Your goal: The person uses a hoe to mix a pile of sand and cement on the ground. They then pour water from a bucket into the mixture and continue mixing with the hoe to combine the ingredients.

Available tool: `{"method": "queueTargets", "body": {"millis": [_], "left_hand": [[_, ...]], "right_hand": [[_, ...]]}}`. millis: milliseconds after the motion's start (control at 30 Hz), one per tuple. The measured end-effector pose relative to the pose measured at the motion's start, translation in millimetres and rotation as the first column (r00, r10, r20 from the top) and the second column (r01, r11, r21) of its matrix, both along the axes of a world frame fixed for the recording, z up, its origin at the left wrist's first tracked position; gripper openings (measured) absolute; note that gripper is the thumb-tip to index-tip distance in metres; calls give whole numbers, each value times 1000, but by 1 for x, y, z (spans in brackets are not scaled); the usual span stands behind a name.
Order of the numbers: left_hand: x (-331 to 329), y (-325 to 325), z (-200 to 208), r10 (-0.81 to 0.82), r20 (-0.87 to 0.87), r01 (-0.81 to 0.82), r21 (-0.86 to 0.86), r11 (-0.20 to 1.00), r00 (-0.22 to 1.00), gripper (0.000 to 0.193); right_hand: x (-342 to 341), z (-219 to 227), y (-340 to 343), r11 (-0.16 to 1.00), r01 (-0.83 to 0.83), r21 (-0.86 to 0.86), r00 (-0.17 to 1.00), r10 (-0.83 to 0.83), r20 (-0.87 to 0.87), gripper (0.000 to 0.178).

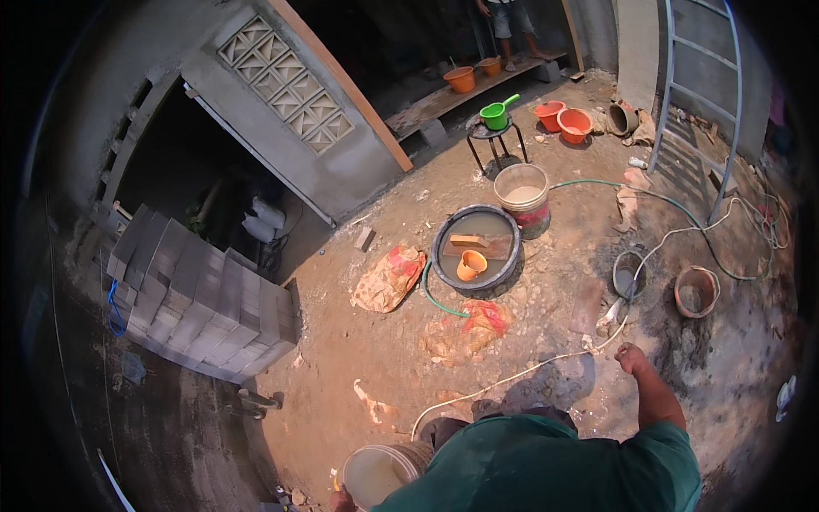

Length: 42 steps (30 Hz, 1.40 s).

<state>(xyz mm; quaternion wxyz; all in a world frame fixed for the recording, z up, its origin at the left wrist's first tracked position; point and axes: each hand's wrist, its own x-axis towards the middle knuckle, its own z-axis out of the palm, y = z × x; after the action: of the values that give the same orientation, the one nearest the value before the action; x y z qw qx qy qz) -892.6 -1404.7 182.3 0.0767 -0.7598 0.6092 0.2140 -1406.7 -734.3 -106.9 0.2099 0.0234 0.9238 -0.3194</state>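
My left hand (342, 500) is at the lower edge, mostly cut off, its fingers closed at the side of a pale bucket (423, 455). A yellowish grip shows by the fingers, apparently part of the bucket's handle. Greyish liquid fills much of this bucket, which hangs or stands beside my left leg. My right hand (632, 358) is held out to the right with its fingers curled into a fist, and I see nothing in it. Below it on the ground runs a pale hose (520, 373), passing in front of my feet.
A black tub (439, 271) of water holds an orange dipper (471, 265) and a board. Beside it stand a paint bucket (531, 224) and a stool (497, 134). Grey blocks (205, 299) are stacked left; a ladder (670, 102) leans right. Another person (512, 21) stands at the back.
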Motion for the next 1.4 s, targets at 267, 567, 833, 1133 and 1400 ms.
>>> {"method": "queueTargets", "body": {"millis": [267,567,833,1133,1400], "left_hand": [[-108,-186,-112,-187,-50,190,49,981,981,69],[-377,-275,-183,-599,-204,633,216,744,774,68],[-533,-337,-244,-870,-171,886,79,456,463,62],[-636,-412,-276,-829,-72,832,23,554,554,56],[-672,-374,-284,-777,-75,778,-19,628,625,49]], "right_hand": [[-81,66,-92,994,91,-61,995,-89,44,25],[-6,37,-102,860,345,375,610,-510,607,24],[-158,1,-251,989,-146,-14,966,146,215,31],[-351,-96,-446,974,-221,-60,912,228,342,48],[-406,-138,-603,932,-357,-60,931,360,56,69]]}}
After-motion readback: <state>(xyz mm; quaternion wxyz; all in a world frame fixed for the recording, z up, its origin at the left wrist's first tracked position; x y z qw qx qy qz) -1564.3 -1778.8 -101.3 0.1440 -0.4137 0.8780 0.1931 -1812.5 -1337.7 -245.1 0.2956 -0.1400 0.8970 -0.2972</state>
